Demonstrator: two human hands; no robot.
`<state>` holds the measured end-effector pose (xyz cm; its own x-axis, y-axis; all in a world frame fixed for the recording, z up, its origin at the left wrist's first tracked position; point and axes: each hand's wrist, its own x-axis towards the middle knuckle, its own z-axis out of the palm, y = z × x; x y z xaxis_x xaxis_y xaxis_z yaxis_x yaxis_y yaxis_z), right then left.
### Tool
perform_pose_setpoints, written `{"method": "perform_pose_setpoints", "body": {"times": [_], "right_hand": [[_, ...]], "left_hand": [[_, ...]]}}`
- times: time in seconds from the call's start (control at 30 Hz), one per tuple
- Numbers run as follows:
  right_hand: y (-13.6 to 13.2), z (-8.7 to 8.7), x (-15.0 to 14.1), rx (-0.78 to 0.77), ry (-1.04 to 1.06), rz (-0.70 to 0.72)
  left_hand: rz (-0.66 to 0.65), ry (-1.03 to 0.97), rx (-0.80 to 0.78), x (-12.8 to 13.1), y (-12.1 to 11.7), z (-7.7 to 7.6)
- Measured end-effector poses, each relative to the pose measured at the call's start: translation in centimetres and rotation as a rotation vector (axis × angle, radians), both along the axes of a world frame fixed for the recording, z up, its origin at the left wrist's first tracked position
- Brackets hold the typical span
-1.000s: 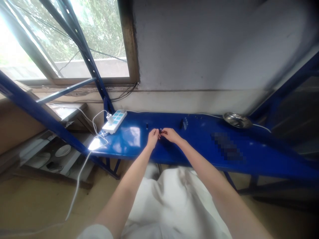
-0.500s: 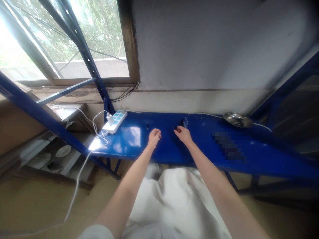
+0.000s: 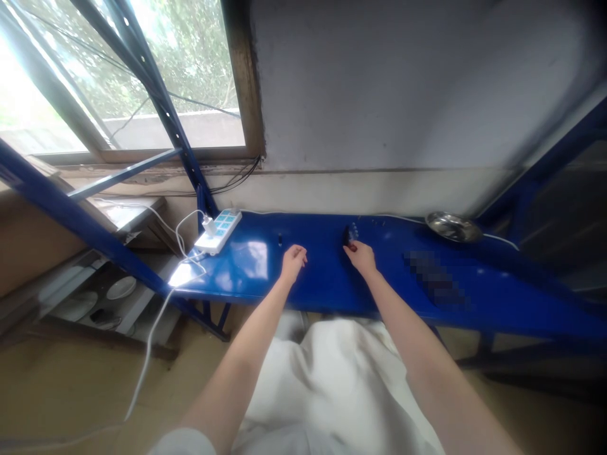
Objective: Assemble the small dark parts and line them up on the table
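My left hand (image 3: 294,261) hovers over the blue table (image 3: 322,278) with its fingers curled together; anything inside them is too small to make out. To its upper left, a small dark piece (image 3: 280,240) rests on the table. My right hand (image 3: 362,257) is closed in a pinch at a small dark object (image 3: 346,236). Whether the fingertips grip that object or only touch it, I cannot tell. Right beside it lies a clear, bumpy plastic piece (image 3: 353,231), partly behind the hand.
A white power strip (image 3: 219,231) with a plugged-in charger and cable occupies the table's left end. Toward the right back sits a shiny metal bowl (image 3: 453,227). A blurred-out dark item (image 3: 434,278) lies nearer me. Tiny bits (image 3: 378,222) are scattered near the wall.
My right hand has shifted a little to the right, up to the dark object and clear plastic piece. The left hand has stayed in place.
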<state>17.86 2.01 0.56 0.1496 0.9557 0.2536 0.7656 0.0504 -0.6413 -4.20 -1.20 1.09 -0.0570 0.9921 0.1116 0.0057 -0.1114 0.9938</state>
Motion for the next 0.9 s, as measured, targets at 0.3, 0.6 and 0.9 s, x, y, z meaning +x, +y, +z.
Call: {"method": "perform_pose_setpoints", "body": {"times": [0.3,0.6,0.9], "right_hand": [[0.3,0.8,-0.1,-0.127,-0.073,-0.017],[0.9,1.2,1.0,-0.269,-0.084,-0.123],[0.2,1.3,0.6,-0.236,-0.088,-0.214]], "left_hand": [[0.001,0.0,0.007,0.1,0.0,0.0],[0.001,-0.011,0.012,0.0,0.2,-0.3],[0.001,0.01,0.009,0.0,0.1,-0.1]]}}
